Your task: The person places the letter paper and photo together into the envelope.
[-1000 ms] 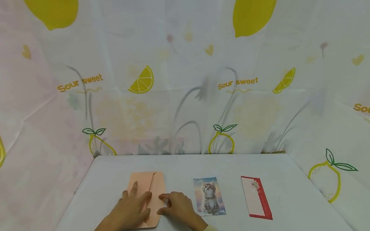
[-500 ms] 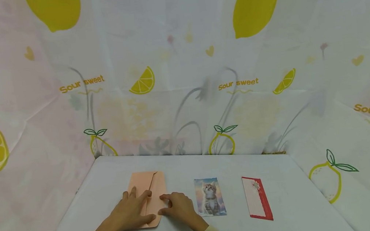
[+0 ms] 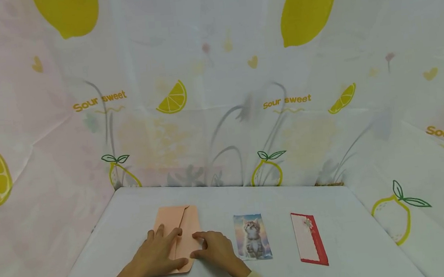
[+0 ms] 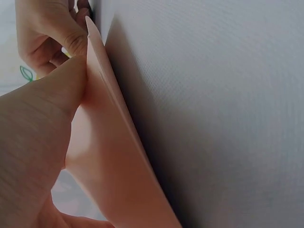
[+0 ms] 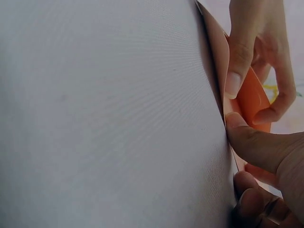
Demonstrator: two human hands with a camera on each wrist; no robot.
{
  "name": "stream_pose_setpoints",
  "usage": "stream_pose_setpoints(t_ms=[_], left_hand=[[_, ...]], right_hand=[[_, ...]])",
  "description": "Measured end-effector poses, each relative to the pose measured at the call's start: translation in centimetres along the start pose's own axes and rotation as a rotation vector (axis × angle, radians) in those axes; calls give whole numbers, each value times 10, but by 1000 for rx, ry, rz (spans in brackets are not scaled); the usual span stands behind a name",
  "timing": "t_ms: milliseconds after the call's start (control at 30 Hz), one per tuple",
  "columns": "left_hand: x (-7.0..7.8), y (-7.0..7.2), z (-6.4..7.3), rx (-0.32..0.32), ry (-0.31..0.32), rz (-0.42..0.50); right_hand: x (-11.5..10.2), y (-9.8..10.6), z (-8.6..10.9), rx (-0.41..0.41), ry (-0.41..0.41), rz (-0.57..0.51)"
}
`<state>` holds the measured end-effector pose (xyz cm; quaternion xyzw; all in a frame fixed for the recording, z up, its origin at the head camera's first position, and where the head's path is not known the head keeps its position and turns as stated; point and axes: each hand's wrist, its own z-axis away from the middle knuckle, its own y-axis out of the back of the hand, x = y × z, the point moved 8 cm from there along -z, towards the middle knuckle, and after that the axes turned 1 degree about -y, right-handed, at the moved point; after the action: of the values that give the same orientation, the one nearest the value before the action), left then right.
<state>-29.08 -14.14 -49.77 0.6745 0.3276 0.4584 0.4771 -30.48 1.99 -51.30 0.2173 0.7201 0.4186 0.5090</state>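
A pink-orange envelope (image 3: pixel 187 234) lies on the white table with its flap side up, left of the middle in the head view. My left hand (image 3: pixel 154 252) rests across it, fingers spread and thumb near the lower flap edge. At the envelope's right edge, my right hand (image 3: pixel 217 249) holds on with thumb and index finger, its other fingers curled. In the right wrist view the envelope's flap (image 5: pixel 254 97) stands slightly raised beside the left thumb and index finger. The left wrist view shows the envelope (image 4: pixel 111 156) edge-on. My left palm hides part of it.
Right of the envelope lies a kitten picture card (image 3: pixel 252 237). Farther right is a pale card with a red border (image 3: pixel 309 239). The white table (image 3: pixel 275 200) meets a lemon-printed cloth backdrop (image 3: pixel 213 126) behind and at both sides.
My left thumb has moved slightly right and down across the envelope, and the left fingers have shifted a little lower. My right hand stays at the edge. The head view has shifted slightly.
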Motion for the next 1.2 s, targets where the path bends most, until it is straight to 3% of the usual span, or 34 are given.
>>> stream_pose_setpoints(t_ms=[367, 633, 1033, 1200], left_hand=[[-2, -3, 0, 24, 8, -9], [-2, -2, 0, 39, 8, -14], [-3, -4, 2, 35, 13, -2], [0, -1, 2, 36, -3, 11]], right_hand=[[2, 2, 0, -23, 1, -57], [6, 16, 6, -89, 12, -197], [53, 61, 31, -3, 16, -147], [80, 81, 47, 40, -24, -145]])
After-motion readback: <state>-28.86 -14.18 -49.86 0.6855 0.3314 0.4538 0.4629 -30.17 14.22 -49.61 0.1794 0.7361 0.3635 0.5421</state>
